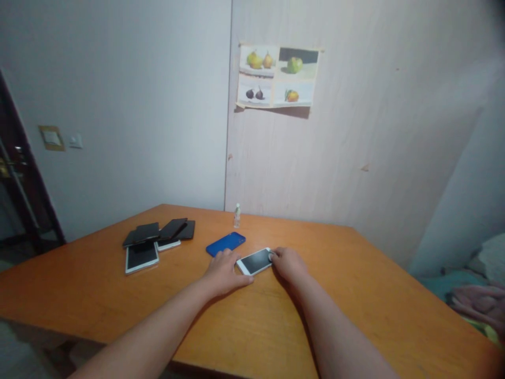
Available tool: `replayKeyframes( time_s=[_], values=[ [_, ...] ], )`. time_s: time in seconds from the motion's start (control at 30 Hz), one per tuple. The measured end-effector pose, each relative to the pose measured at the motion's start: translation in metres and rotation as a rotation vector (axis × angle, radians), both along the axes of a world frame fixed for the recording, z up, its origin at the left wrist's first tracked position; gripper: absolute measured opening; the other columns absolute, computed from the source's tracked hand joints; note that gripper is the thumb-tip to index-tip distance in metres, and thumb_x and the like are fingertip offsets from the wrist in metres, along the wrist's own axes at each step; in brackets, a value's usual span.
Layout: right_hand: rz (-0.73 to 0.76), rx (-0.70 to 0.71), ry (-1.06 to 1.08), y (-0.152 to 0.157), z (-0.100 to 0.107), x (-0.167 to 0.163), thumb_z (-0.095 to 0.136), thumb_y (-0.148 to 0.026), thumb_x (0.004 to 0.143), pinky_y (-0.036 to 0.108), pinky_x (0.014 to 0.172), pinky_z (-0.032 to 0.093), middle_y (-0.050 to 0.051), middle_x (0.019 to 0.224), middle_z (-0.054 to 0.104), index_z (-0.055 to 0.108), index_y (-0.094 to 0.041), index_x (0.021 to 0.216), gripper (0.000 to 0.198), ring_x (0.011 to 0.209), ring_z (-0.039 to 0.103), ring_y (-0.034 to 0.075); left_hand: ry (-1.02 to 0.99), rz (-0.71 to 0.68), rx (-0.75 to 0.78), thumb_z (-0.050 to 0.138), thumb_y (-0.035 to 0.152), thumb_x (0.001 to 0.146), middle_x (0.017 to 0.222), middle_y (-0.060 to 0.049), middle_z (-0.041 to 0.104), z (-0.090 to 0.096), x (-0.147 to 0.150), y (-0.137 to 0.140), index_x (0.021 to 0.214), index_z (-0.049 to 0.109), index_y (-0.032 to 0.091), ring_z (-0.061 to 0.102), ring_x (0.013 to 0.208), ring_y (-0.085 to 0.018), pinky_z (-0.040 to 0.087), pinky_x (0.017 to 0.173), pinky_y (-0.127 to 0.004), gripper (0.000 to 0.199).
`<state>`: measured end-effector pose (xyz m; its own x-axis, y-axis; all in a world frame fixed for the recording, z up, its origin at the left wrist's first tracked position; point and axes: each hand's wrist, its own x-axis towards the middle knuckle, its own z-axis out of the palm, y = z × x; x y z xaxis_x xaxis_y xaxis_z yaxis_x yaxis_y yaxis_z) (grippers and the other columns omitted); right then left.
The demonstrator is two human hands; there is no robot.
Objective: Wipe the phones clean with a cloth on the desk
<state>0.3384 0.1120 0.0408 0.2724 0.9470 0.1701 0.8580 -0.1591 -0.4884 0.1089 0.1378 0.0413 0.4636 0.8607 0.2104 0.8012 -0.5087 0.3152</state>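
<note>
A white smartphone [255, 261] with a dark screen lies face up on the wooden table [252, 321]. My left hand [224, 272] grips its left end, with the thumb along the near edge and the fingers at the far side. At the phone's right end, the fingers of my right hand [290, 264] are pinched together over the screen's corner. Something small and pale shows at those fingertips, too small to name. Just beyond my left hand lies a blue phone case [225, 243], partly covered by my fingers.
To the left, a white tablet [142, 257] lies beside several dark flat cases [147, 231]. A small clear bottle [237, 216] stands upright near the table's back edge. Behind it rises the wall with a fruit poster [277, 75]. Bedding [479, 305] is at the right.
</note>
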Motion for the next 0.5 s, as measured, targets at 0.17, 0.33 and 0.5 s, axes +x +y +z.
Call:
replayKeyframes(
  time_s=[0.17,0.33,0.5],
  values=[
    [-0.006,-0.020,-0.013,-0.002,0.002,0.001,0.051,-0.041,0.091,0.031,0.067,0.040,0.009,0.099,0.077,0.078,-0.030,0.098,0.030,0.091,0.068,0.026,-0.029,0.035,0.027,0.067,0.072,0.067,0.113,-0.010,0.060,-0.007,0.000,-0.004,0.106,0.067,0.024,0.054,0.109,-0.033,0.043,0.086,-0.037,0.062],
    [0.049,-0.068,-0.129,-0.013,0.010,-0.028,0.051,-0.039,0.092,0.031,0.068,0.040,0.008,0.099,0.077,0.078,-0.030,0.099,0.029,0.090,0.067,0.025,-0.038,0.046,0.035,0.067,0.071,0.066,0.111,-0.011,0.060,-0.006,0.004,-0.006,0.103,0.067,0.023,0.054,0.108,-0.034,0.043,0.087,-0.040,0.060],
    [0.349,-0.049,-0.158,-0.022,0.011,-0.057,0.051,-0.040,0.092,0.028,0.072,0.042,0.001,0.099,0.077,0.076,-0.035,0.106,0.029,0.091,0.067,0.021,-0.046,0.029,0.044,0.065,0.065,0.071,0.110,-0.012,0.060,-0.007,0.003,-0.007,0.098,0.066,0.022,0.054,0.109,-0.034,0.043,0.088,-0.040,0.051]
  ],
)
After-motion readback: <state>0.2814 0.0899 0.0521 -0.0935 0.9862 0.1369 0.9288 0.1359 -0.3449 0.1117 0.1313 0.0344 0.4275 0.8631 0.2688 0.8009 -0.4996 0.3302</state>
